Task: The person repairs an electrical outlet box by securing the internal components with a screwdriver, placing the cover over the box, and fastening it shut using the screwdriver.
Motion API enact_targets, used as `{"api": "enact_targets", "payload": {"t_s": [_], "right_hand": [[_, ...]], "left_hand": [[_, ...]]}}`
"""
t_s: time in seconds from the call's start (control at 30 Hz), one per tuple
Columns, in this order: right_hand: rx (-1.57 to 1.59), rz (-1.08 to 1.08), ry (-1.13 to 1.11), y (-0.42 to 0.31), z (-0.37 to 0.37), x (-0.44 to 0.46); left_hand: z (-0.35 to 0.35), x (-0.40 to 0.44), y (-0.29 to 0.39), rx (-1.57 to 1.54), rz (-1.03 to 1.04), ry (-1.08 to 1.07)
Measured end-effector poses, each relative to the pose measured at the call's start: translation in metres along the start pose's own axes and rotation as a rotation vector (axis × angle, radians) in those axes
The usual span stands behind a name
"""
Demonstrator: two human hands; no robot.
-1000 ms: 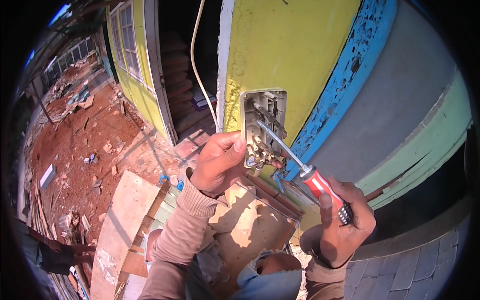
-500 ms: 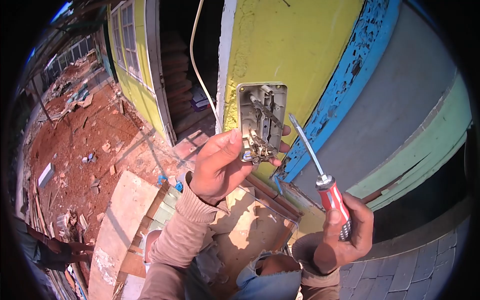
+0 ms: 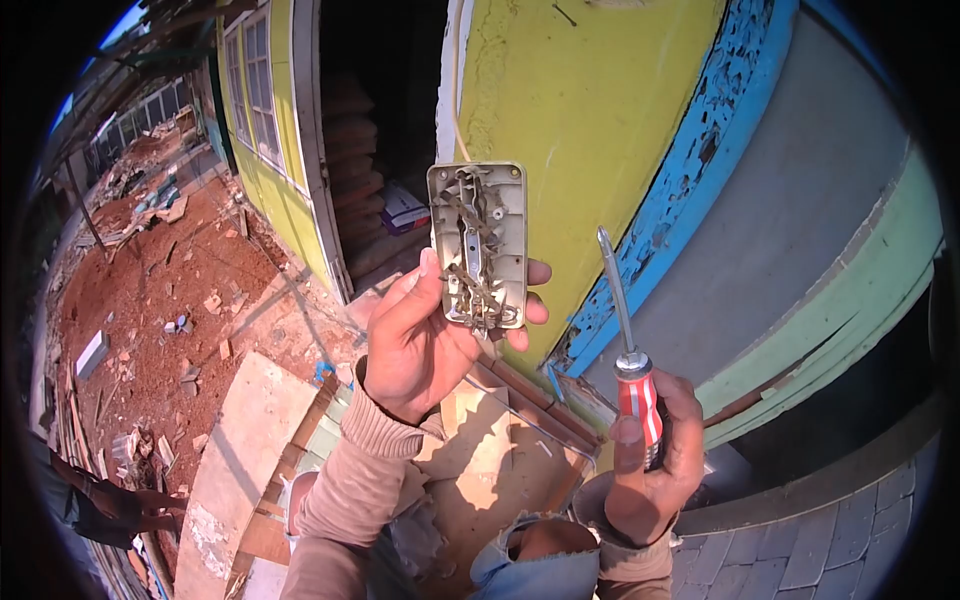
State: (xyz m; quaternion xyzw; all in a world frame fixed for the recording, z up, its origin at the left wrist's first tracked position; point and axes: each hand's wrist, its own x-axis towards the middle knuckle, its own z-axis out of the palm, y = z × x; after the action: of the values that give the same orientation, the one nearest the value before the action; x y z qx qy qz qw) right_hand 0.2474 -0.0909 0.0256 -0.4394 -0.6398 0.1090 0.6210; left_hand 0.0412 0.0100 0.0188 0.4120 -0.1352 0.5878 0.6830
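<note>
Open plastic casing [image 3: 512, 240] held upright in the left hand [image 3: 415, 340], in front of the yellow wall [image 3: 590, 110]. Inner side turned to the wearer; metal strips [image 3: 474, 240] seen running lengthwise inside, bent pieces crowded toward the lower end. Casing clamped between thumb, laid at the left edge, and fingers [image 3: 538, 272] showing past the right edge. Screwdriver [image 3: 637, 400] gripped by its red-and-white handle in the right hand [image 3: 655, 470]; shaft pointed upward, tip free, well apart from the casing. Hands held apart from each other. Pale cable [image 3: 459, 95] seen above the casing, its lower course hidden. Peeling blue frame [image 3: 690, 170] noted behind the screwdriver. Torn jeans [image 3: 545, 575] seen below, between the sleeves. To the left, a long board [image 3: 240, 430] and red soil [image 3: 150, 260] strewn with rubble. At the far left edge, another person [image 3: 105, 515] partly seen, in dark shorts.
</note>
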Motion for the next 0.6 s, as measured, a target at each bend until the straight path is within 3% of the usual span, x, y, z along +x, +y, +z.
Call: {"api": "enact_targets", "payload": {"t_s": [0.1,0.37,0.6], "right_hand": [[0.074,0.009,-0.041,0.000,0.002,0.000],[-0.037,-0.209,-0.136,0.003,0.003,0.008],[-0.094,-0.307,-0.095,0.002,0.005,0.016]], "left_hand": [[0.002,-0.001,0.001,0.002,-0.008,0.021],[0.002,-0.002,0.002,0.111,-0.020,0.056],[0.005,-0.004,0.004,0.146,-0.057,0.075]]}}
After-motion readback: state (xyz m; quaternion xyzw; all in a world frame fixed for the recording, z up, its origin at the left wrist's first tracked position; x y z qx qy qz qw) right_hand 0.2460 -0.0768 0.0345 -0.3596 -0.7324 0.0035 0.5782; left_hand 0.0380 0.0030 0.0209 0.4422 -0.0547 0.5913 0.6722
